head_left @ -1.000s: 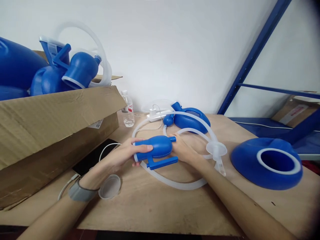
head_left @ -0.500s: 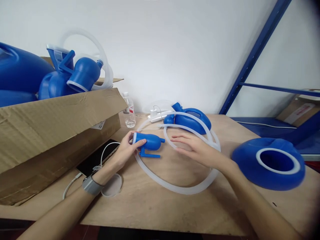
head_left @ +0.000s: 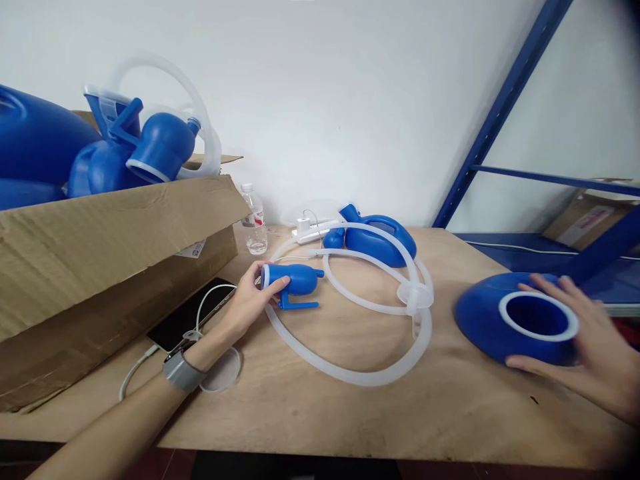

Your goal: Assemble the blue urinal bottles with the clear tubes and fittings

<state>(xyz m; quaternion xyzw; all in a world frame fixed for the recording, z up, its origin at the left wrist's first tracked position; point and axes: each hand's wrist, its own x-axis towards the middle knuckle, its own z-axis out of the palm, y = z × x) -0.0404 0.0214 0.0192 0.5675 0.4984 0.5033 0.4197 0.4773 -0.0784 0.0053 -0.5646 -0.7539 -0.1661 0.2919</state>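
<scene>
At the wooden table (head_left: 320, 417), left fingers (head_left: 278, 286) grip a blue cup (head_left: 303, 280); right fingers (head_left: 575, 293) spread around a blue vessel (head_left: 477, 310).

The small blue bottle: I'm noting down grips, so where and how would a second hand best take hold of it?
The small blue bottle is likely best gripped by its handle, coming from the right: it stands off the bottle's near side, its free end pointing right. The left hand grips the white-rimmed end.
</scene>
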